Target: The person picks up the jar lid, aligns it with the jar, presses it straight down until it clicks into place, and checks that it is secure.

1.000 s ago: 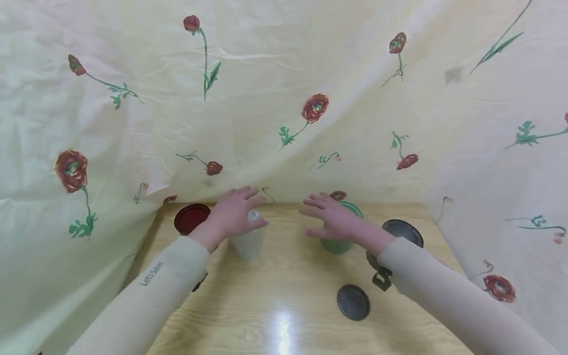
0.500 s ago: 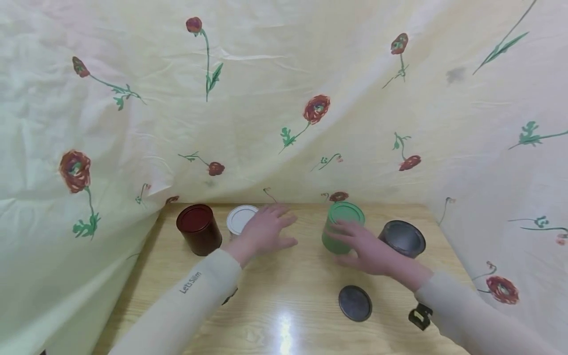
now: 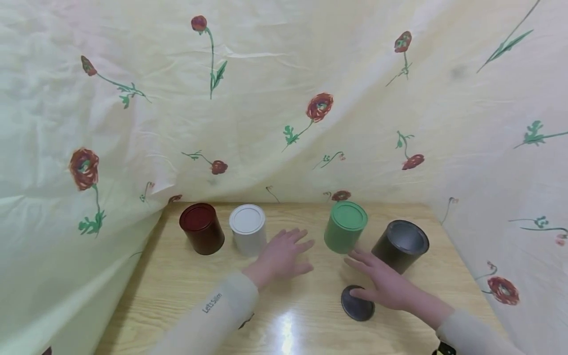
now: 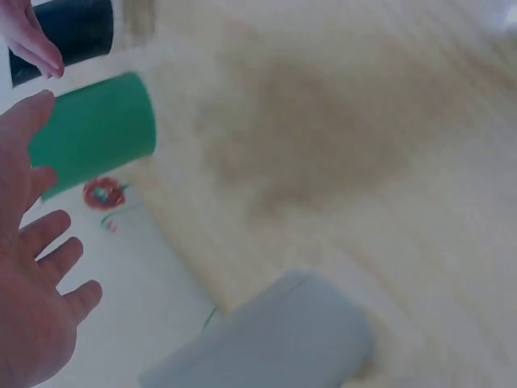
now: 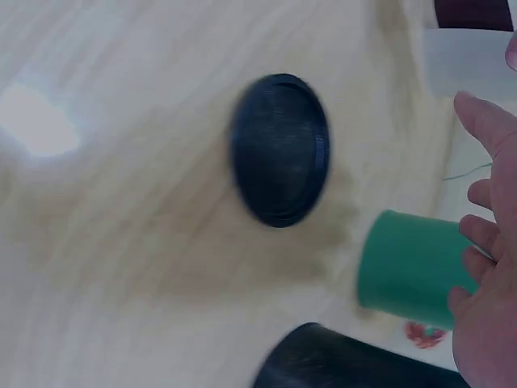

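My left hand hovers with spread fingers just right of the white lidded canister. It holds nothing, and in the left wrist view its palm and fingers show bare. Spread and empty too, my right hand is over the round black lid, whose far edge it partly covers. In the right wrist view the black lid lies apart from the fingers on the table. Behind the right hand stand a green lidded canister and an open black canister.
At the far left of the wooden table stands a dark red lidded canister. A flowered cloth hangs behind the table and along both sides. Light glares off the front of the tabletop.
The left hand has moved right and back toward me, away from the white canister. The right hand has drawn back and right from the green canister to above the black lid.
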Motion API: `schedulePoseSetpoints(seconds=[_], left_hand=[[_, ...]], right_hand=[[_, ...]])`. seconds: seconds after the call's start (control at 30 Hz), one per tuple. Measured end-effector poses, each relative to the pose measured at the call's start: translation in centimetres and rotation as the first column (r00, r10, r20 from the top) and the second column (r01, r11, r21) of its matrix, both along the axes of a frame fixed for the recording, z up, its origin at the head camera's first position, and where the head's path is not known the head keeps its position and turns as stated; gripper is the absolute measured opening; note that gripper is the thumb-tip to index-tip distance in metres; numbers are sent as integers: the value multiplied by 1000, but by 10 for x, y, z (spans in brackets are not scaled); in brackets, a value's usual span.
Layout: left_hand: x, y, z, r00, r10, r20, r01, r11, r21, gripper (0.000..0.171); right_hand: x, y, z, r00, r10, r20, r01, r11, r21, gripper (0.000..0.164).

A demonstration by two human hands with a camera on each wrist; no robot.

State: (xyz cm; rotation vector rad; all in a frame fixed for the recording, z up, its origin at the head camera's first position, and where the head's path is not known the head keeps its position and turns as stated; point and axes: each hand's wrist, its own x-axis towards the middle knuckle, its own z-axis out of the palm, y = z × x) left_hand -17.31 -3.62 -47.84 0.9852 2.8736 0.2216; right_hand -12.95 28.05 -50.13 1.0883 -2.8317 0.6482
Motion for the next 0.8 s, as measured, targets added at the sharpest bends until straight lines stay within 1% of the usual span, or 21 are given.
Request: schedulePoseSetpoints(seconds=[0.1, 0.2, 0.33, 0.53, 0.67, 0.8], left_hand=[[6, 7, -13, 1000, 5, 5, -5, 1000, 0, 67], [12, 14, -26, 1000, 11, 2, -11, 1000, 14, 67], [20, 24, -45, 1000, 10, -1, -10, 999, 43, 69], [31, 36, -72, 1000, 13, -13, -12, 998, 59, 77], [38, 40, -83, 999, 32, -4, -31, 994, 100, 82], [45, 42, -92, 999, 44, 2, -44, 990, 133, 84]], right_hand=[[9, 7, -7, 998, -35, 50, 35, 999, 14, 72], [15, 14, -15, 997, -52, 62, 52, 999, 4, 74], [23, 23, -29, 998, -61, 15, 61, 997, -35, 78], [32, 34, -56, 995, -35, -90, 24, 992, -121, 87], [32, 37, -68, 991, -20, -134, 1, 991, -134, 89], [34, 41, -75, 992, -14, -126, -3, 990, -139, 88]])
